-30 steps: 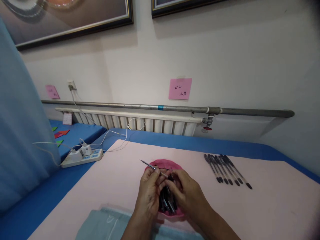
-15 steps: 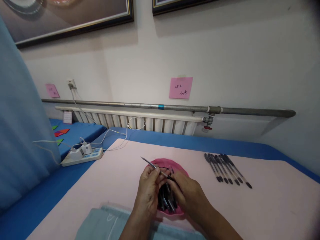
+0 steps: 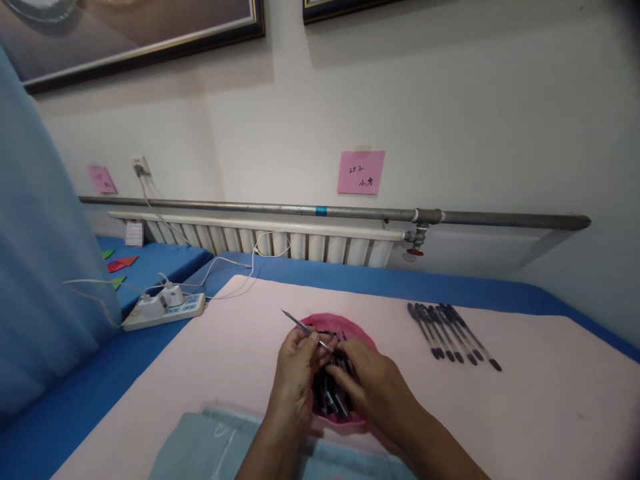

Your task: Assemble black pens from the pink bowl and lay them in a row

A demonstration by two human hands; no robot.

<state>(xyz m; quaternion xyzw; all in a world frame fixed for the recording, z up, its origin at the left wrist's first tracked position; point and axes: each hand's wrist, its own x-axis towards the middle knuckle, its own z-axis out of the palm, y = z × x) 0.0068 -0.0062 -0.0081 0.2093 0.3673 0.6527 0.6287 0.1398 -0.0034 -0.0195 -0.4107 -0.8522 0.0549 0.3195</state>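
My left hand [image 3: 296, 373] is closed in a pinch on a slim grey pen [image 3: 299, 325]. Its bare point sticks out to the upper left, and its other end slants down toward my right hand [image 3: 373, 380]. The right fingers are curled beside that end, with the thumb below. Dark shapes lie between them, and whether they grip anything is hidden. Beneath both hands sits a pink bowl [image 3: 361, 328] with a wavy rim, holding many loose dark and clear pens [image 3: 331, 399].
Several black-ended pens [image 3: 450, 333] lie in a slanted row on the pink sheet [image 3: 225, 360], right of the bowl. A power strip [image 3: 193, 308] with plugs and white cables stands left. Light blue cloth [image 3: 200, 443] lies in front. Behind run a radiator [image 3: 315, 250] and pipe [image 3: 250, 208].
My right thumb and fingers have spread slightly apart around the pen's lower end, and the black piece there shows less. The left hand keeps its pinch. The row of pens is unchanged.
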